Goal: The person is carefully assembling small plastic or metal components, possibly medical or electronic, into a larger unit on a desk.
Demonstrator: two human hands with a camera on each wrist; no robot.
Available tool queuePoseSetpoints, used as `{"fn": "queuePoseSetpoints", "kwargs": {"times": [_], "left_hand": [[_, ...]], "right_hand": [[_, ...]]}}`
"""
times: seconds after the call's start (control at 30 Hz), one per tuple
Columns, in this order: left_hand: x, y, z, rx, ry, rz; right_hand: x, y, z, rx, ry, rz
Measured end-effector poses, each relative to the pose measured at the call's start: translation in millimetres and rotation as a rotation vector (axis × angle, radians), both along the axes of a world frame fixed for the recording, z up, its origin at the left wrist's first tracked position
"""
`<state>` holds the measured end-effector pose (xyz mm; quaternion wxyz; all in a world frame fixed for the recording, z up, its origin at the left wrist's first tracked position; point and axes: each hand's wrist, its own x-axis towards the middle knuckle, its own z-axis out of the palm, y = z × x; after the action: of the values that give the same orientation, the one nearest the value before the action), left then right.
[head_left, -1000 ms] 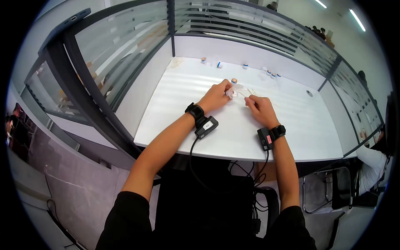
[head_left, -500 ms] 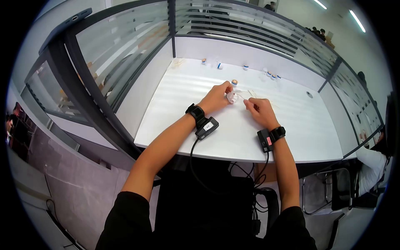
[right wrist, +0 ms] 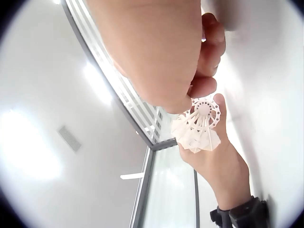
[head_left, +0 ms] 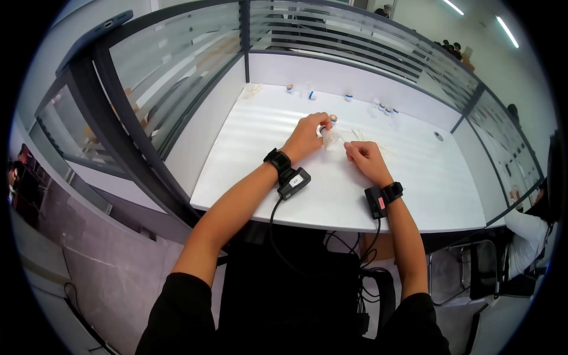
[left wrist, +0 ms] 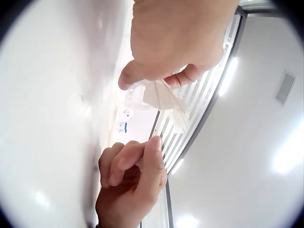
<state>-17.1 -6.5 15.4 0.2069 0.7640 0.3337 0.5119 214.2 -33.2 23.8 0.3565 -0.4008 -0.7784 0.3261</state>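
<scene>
Pinched in left hand [head_left: 305,137], thumb and curled fingers closed round the narrow end: one white feather shuttlecock [head_left: 329,138]; held just above the white desk [head_left: 284,177], a little beyond its middle; seen end-on from the right wrist [right wrist: 197,128], quills fanning from a small ring, feather skirt spread toward the palm.

Right hand [head_left: 365,158]: sits at 4 o'clock of the shuttlecock, fingertips just beside it; fingers curled, thumb pressed along the forefinger [left wrist: 154,161]; cannot tell whether anything thin is caught in that pinch.

Also on the desk:
- small orange-topped pot [head_left: 333,117], at 12 o'clock of the shuttlecock, close to the left knuckles;
- thin pale sticks or loose feathers [head_left: 370,142], at 3 o'clock, near the right hand, too small to tell apart;
- row of small pots [head_left: 384,107] near the far edge, at 1 o'clock, well apart from both hands.

Surroundings: striped glass partition [head_left: 177,65] along the left and far sides; black wrist units [head_left: 294,180] strapped on both forearms, cables trailing off the near edge.

Hazards, judged from this position:
- crushed or bent feathers, from too hard a squeeze by the left fingers on so light a skirt;
- twist or slip of the shuttlecock in the pinch, from a sideways push by the right fingertips against the ring;
- orange-topped pot tipped or shoved, from a forward drift of the left knuckles;
- loose sticks swept off line, from the right wrist dragging across them.
</scene>
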Motion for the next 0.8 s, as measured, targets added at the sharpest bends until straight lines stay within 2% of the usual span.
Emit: {"fn": "queuePoseSetpoints", "kwargs": {"times": [0.13, 0.23, 0.53, 0.63, 0.8], "left_hand": [[-1.8, 7.8, -6.7, 0.112, 0.036, 0.057], [-1.0, 8.3, -6.4, 0.062, 0.03, 0.066], [-0.9, 6.4, -3.2, 0.171, 0.005, 0.08], [-1.0, 5.8, -2.2, 0.075, 0.055, 0.08], [0.8, 3.8, -2.1, 0.06, 0.035, 0.042]], "right_hand": [[-3.4, -3.1, 3.0, -0.098, 0.064, 0.043], [-1.7, -1.5, 5.2, -0.117, 0.067, 0.061], [-0.6, 2.8, -0.4, -0.173, 0.084, 0.092], [0.4, 4.1, 1.6, -0.173, 0.082, 0.09], [0.6, 6.3, -2.0, -0.174, 0.1, 0.066]]}}
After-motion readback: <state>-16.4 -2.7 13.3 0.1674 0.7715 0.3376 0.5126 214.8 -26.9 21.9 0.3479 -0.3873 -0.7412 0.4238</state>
